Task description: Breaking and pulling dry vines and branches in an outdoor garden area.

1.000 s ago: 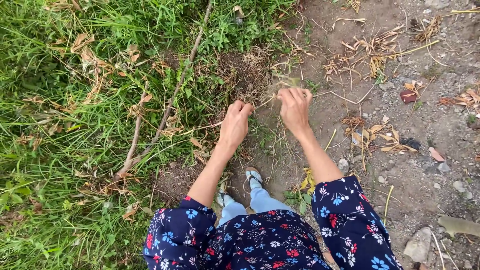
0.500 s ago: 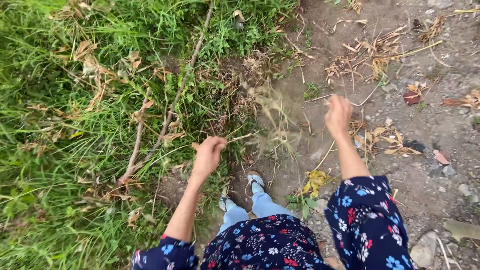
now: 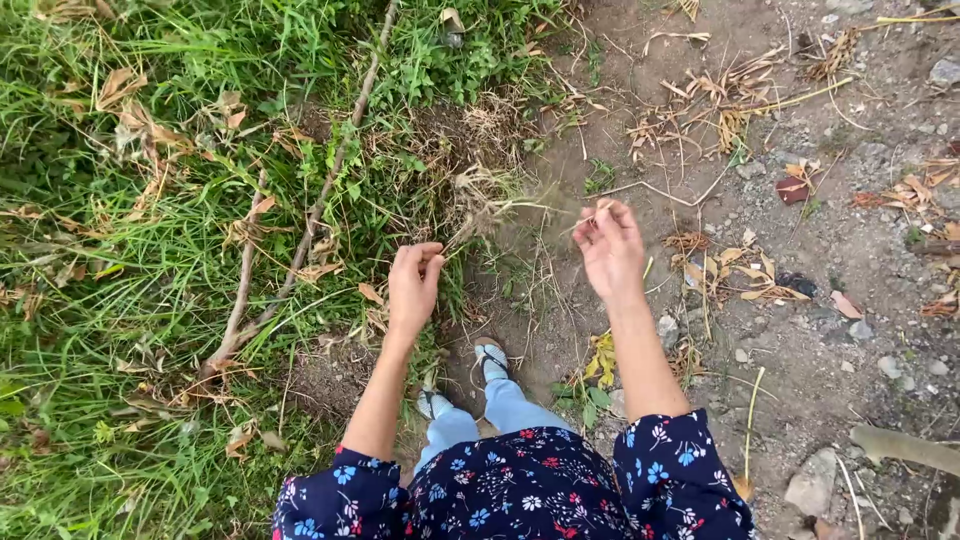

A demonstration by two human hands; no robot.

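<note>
My left hand (image 3: 413, 285) pinches thin dry grass stems at its fingertips; the stems lead up to a tuft of dry grass (image 3: 482, 197) at the edge of the green grass. My right hand (image 3: 610, 245) hovers over the bare dirt to the right, fingers pinched on a small bit of dry straw. The two hands are roughly a hand's width apart. Below them I see my feet in sandals (image 3: 490, 355), light blue trousers and dark floral sleeves.
Thick green grass (image 3: 120, 250) with dead leaves fills the left side, crossed by a long thin stick (image 3: 320, 195). To the right lies a gravelly dirt path (image 3: 830, 260) with dry leaves, straw and stones (image 3: 812, 482).
The hands were together at the tuft, then swung apart as dry grass flew loose. Now they have come back closer, the left still on stems and the right lower and nearer the middle.
</note>
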